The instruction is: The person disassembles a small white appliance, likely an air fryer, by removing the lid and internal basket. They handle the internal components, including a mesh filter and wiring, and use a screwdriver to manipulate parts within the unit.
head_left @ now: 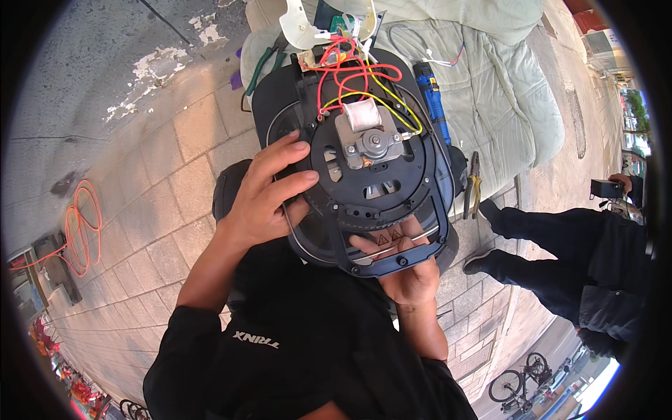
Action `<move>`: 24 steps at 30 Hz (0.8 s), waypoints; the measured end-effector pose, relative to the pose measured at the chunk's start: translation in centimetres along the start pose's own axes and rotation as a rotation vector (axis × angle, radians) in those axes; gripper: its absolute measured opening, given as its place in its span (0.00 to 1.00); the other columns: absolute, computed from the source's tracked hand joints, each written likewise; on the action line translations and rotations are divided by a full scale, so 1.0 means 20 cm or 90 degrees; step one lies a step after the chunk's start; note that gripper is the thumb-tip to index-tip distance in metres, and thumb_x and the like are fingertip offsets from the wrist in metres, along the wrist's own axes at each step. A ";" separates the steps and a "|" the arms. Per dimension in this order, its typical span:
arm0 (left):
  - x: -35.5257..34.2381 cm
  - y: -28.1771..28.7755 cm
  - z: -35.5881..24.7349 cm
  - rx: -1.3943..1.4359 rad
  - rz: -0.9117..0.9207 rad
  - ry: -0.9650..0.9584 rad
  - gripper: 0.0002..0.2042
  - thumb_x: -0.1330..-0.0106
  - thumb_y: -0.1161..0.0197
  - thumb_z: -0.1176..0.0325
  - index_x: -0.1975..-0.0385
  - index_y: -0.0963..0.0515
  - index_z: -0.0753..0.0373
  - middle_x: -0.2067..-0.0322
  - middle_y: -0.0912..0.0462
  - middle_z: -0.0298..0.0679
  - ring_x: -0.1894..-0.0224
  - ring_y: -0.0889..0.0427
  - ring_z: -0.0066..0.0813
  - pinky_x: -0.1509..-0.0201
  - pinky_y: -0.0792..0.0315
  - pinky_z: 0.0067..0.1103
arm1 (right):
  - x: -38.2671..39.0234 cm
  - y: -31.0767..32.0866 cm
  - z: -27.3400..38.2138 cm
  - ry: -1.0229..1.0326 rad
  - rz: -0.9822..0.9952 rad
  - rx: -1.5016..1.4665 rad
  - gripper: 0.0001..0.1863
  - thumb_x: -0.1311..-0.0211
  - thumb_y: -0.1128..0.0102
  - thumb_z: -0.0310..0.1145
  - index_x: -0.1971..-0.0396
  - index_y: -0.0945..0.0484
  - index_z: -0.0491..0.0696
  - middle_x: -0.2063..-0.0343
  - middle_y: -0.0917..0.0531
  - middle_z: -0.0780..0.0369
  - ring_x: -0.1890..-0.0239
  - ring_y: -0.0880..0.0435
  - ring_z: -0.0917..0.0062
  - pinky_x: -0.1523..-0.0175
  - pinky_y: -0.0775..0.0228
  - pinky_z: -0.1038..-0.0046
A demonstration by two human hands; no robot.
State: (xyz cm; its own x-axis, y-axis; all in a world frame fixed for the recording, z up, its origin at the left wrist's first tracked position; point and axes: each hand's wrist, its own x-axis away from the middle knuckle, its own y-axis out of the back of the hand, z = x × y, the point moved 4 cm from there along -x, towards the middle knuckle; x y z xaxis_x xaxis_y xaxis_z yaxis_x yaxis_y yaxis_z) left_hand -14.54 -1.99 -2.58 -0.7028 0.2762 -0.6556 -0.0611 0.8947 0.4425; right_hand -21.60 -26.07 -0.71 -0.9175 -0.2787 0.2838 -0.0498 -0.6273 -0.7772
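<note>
A partly dismantled black appliance (371, 185) lies in front of me, with a metal motor (373, 143), red and yellow wires (371, 70), a small green circuit board (341, 23) and white plastic pieces (297, 21) at its top. My left hand (262, 196) grips its left side, two fingers on top and others curled lower at the rim. My right hand (409, 276) holds the bottom edge, the thumb on the frame and fingers visible beneath its clear smoky panel.
A pale padded mat (504, 84) carries a blue-black tool (434, 98), yellow-handled pliers (473, 185) and green-handled pliers (260, 68). An orange cord (84, 224) lies left on the paving (154, 245). At right, another person (574, 252) holds a black box (605, 188); bicycles (518, 381) stand lower right.
</note>
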 end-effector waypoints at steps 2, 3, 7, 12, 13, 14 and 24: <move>0.01 0.00 0.00 0.007 -0.011 0.003 0.37 0.61 0.34 0.88 0.43 0.22 0.53 0.35 0.25 0.46 0.35 0.22 0.59 0.35 0.24 0.42 | 0.00 0.01 -0.01 -0.006 0.000 0.007 0.39 0.27 0.40 0.36 0.22 0.45 0.42 0.27 0.34 0.50 0.26 0.33 0.53 0.27 0.32 0.46; 0.01 0.00 0.00 0.008 -0.017 0.002 0.37 0.60 0.34 0.88 0.43 0.21 0.53 0.35 0.25 0.46 0.35 0.22 0.59 0.35 0.24 0.42 | 0.01 0.02 -0.01 -0.008 0.001 0.014 0.39 0.27 0.40 0.36 0.22 0.46 0.43 0.27 0.35 0.50 0.26 0.34 0.53 0.27 0.32 0.46; 0.00 0.01 0.00 0.000 -0.034 -0.006 0.36 0.58 0.33 0.88 0.44 0.21 0.53 0.36 0.25 0.45 0.38 0.20 0.59 0.38 0.22 0.43 | 0.01 0.02 -0.02 -0.018 -0.026 0.034 0.39 0.26 0.41 0.37 0.22 0.47 0.44 0.27 0.34 0.49 0.25 0.34 0.52 0.27 0.32 0.46; 0.00 0.01 0.01 0.005 -0.039 -0.002 0.34 0.56 0.32 0.87 0.45 0.20 0.51 0.36 0.24 0.42 0.38 0.19 0.57 0.42 0.21 0.42 | 0.01 0.01 -0.02 -0.002 -0.017 0.061 0.37 0.26 0.41 0.37 0.24 0.44 0.42 0.28 0.33 0.49 0.27 0.31 0.50 0.28 0.31 0.45; 0.00 0.02 0.00 0.004 -0.040 -0.004 0.34 0.56 0.31 0.87 0.45 0.20 0.50 0.36 0.24 0.41 0.38 0.19 0.56 0.43 0.21 0.41 | 0.01 0.02 -0.02 -0.004 -0.022 0.069 0.36 0.26 0.41 0.38 0.25 0.43 0.41 0.28 0.33 0.48 0.28 0.30 0.51 0.28 0.31 0.45; 0.00 0.02 0.00 0.005 -0.041 -0.002 0.34 0.56 0.31 0.87 0.45 0.20 0.50 0.36 0.24 0.41 0.38 0.19 0.56 0.43 0.21 0.41 | 0.02 0.02 -0.02 -0.005 -0.027 0.075 0.35 0.26 0.41 0.38 0.25 0.42 0.41 0.29 0.32 0.48 0.28 0.30 0.51 0.28 0.30 0.45; 0.01 0.01 0.01 0.006 -0.022 0.005 0.32 0.52 0.25 0.82 0.44 0.19 0.47 0.36 0.25 0.38 0.37 0.20 0.54 0.42 0.24 0.40 | 0.03 0.04 -0.02 0.012 -0.038 0.065 0.32 0.24 0.43 0.35 0.27 0.40 0.38 0.33 0.27 0.47 0.33 0.24 0.50 0.29 0.29 0.41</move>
State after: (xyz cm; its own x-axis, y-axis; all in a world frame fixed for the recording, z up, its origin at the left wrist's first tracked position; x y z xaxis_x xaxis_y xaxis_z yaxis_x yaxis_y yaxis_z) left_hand -14.53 -1.61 -2.71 -0.7061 0.2418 -0.6656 -0.0796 0.9068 0.4139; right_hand -22.39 -26.42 -1.37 -0.9215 -0.2259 0.3160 -0.0648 -0.7128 -0.6983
